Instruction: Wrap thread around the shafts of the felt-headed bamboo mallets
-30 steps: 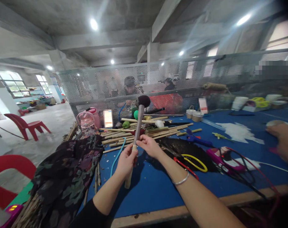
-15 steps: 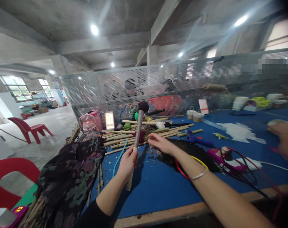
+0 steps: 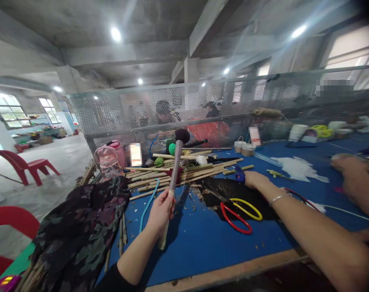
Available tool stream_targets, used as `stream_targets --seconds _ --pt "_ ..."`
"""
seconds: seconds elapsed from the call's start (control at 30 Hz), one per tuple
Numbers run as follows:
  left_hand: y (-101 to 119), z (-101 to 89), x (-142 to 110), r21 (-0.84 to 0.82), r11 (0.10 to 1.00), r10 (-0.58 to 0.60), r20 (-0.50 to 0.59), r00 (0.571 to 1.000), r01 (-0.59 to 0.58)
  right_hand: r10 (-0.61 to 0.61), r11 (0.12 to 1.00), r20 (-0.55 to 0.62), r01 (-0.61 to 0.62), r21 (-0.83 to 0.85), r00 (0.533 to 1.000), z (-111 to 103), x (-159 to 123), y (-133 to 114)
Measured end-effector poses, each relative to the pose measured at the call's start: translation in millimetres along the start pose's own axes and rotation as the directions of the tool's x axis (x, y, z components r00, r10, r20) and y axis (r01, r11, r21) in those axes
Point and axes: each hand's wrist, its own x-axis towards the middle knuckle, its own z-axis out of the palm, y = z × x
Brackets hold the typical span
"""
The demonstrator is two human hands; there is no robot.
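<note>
The stick (image 3: 177,162) is up in the air to the left of the scissors (image 3: 230,201), tipped so its dark round top (image 3: 182,136) leans away from the person. The left hand (image 3: 160,211) has its fingers closed around the pale low part, just under where the grey cover ends. The stick looks light and stiff, so it should not bend much. The round top looks soft, like fuzz, and might get squashed or come loose if pinched. The bare pale part seems the best place to hold, and the grey part looks smooth and could slip a little. The right hand (image 3: 257,181) is just behind the scissors, touching a blue tool (image 3: 240,174); its fingers are partly hidden, so I can't tell how tight they are. A black sheet (image 3: 213,194) lies under the scissors. A pile of sticks (image 3: 222,168) lies behind the scissors and off to their left. A dark patterned cloth (image 3: 77,227) is well to the left of them, and another person's arm (image 3: 351,174) is far to their right.
</note>
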Motion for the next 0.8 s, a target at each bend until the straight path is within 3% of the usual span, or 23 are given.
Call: stream_targets --seconds 0.07,0.17,0.27,0.37,0.4,0.47,0.53,0.57,0.67,0.8 --pt "0.5 -1.1 0.2 0.003 1.0 0.029 0.009 1.0 -0.029 0.031 0.999 0.041 -0.029 -0.041 0.999 -5.5 -1.9 -5.6" --pt "1.1 -3.1 0.1 0.003 0.998 0.062 0.006 0.998 -0.062 0.071 0.996 -0.051 -0.074 -0.058 0.996 -19.0 -5.1 -14.6" --pt "1.7 -4.2 -1.0 -0.007 0.998 0.065 0.002 0.998 -0.065 0.054 0.998 -0.137 -0.047 0.053 0.989 -33.8 -9.5 -27.4" --pt "2.1 -4.1 -2.3 -0.02 0.999 0.043 0.001 0.999 -0.043 -0.042 0.966 -0.126 0.072 0.247 0.991 -47.8 -25.4 -48.2" --pt "2.2 -4.0 -2.5 -0.025 0.999 0.035 0.0 0.999 -0.035 -0.091 0.925 -0.106 0.124 0.36 0.99 -52.4 -35.9 -57.3" --pt "2.5 -3.7 -2.5 -0.035 0.999 0.025 0.003 1.0 -0.025 -0.219 0.742 -0.054 0.202 0.64 0.974 -61.6 -64.8 -77.6" --pt "3.0 -3.4 -2.4 -0.044 0.999 0.026 0.005 1.0 -0.026 -0.409 0.514 0.002 0.229 0.827 0.912 -70.4 -100.5 -98.9" --pt "3.4 -3.3 -2.3 -0.045 0.999 0.03 0.005 1.0 -0.03 -0.48 0.448 0.016 0.23 0.864 0.877 -74.2 -118.6 -109.1" --pt "3.9 -3.2 -2.1 -0.034 0.998 0.047 0.006 0.999 -0.047 -0.561 0.423 0.024 0.261 0.868 0.827 -79.5 -162.6 -133.8" --pt "2.4 -4.1 -0.8 -0.013 0.998 0.055 0.016 0.998 -0.055 -0.589 0.453 -0.005 0.336 0.825 0.808 -69.6 -185.9 -148.8"
